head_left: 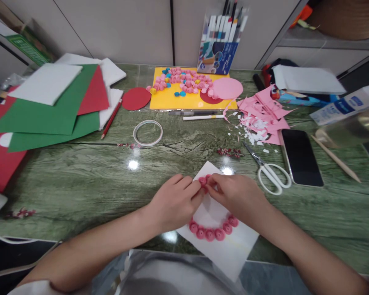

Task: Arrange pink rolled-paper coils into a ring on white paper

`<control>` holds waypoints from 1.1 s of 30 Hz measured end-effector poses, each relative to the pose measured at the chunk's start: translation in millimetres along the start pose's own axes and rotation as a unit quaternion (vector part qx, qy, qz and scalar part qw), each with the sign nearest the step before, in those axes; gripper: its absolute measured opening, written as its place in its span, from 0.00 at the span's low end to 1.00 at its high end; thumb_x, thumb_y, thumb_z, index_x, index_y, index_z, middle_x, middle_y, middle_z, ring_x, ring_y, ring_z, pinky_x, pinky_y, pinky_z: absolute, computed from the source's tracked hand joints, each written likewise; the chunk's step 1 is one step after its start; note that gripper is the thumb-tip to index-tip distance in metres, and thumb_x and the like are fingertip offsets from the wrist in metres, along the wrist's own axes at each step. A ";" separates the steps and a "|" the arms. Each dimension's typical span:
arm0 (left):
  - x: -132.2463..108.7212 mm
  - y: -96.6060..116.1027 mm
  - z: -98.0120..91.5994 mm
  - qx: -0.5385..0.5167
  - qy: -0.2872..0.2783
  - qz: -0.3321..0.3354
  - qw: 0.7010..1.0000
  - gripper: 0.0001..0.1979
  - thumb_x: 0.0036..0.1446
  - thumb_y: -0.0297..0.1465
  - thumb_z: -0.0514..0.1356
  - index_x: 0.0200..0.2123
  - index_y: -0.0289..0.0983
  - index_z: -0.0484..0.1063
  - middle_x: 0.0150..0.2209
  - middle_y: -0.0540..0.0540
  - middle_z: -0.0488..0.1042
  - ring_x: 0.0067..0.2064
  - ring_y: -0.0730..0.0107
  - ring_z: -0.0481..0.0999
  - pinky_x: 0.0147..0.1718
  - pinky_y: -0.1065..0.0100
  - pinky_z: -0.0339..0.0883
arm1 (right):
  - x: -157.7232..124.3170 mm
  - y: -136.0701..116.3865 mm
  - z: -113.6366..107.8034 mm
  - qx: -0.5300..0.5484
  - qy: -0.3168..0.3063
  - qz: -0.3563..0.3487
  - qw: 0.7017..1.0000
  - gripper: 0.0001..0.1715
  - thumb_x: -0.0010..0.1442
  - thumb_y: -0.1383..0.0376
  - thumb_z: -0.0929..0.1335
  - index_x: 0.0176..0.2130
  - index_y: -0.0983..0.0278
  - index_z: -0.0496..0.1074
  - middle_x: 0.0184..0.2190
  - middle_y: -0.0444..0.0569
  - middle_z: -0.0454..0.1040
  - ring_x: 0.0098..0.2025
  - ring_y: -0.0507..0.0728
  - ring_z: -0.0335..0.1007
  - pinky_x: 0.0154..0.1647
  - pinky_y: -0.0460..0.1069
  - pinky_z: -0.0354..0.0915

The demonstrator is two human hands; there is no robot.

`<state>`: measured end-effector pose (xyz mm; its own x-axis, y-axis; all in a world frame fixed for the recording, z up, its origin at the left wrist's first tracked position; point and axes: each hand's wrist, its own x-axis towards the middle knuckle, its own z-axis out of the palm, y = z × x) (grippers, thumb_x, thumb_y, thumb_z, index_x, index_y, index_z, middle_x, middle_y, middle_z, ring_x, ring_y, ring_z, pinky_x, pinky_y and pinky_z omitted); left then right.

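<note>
A white sheet of paper [217, 254] lies at an angle at the table's near edge. Along its lower part several pink rolled paper flowers [210, 234] form a curved row. My left hand [176, 200] and my right hand [233, 191] meet over the sheet's upper corner, their fingers pinched round a pink paper flower [202, 180]. Part of another pink flower shows beside it, partly covered by my right fingers. Whether one or both hands grip the same flower is hard to make out, and the sheet's sides are hidden under my hands.
White-handled scissors [272, 177] and a phone [301, 157] lie to the right, beside pink paper scraps [264, 108]. A tape roll [148, 132] sits left of centre. Farther back, a yellow sheet [166, 100] bears many small rolled flowers. Green card [46, 116] is stacked left.
</note>
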<state>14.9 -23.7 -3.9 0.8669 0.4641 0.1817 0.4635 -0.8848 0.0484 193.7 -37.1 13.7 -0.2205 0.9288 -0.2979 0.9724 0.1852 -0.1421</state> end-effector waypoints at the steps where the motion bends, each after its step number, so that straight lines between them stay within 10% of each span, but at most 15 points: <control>1: 0.1 0.1 -0.2 0.003 0.002 0.000 1.000 0.10 0.57 0.26 0.51 0.41 0.35 0.69 0.32 0.47 0.69 0.33 0.67 0.65 0.30 0.63 0.56 | -0.2 0.5 -0.2 -0.001 0.002 -0.001 1.000 0.14 0.60 0.60 0.59 0.30 0.61 0.69 0.22 0.46 0.74 0.25 0.56 0.71 0.23 0.48 0.45; 33: 0.2 9.8 -4.3 0.039 -0.002 -0.035 0.999 0.09 0.57 0.26 0.51 0.37 0.36 0.70 0.32 0.44 0.67 0.35 0.63 0.64 0.30 0.61 0.52 | 3.0 21.4 -26.7 0.121 0.085 0.039 0.988 0.13 0.56 0.58 0.62 0.30 0.59 0.73 0.20 0.41 0.72 0.21 0.50 0.65 0.23 0.46 0.49</control>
<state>18.9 -32.4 0.9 0.8326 0.5251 0.1763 0.5357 -0.8442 -0.0158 215.9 -21.7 34.9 -0.1100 0.9815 -0.1565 0.9342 0.0484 -0.3535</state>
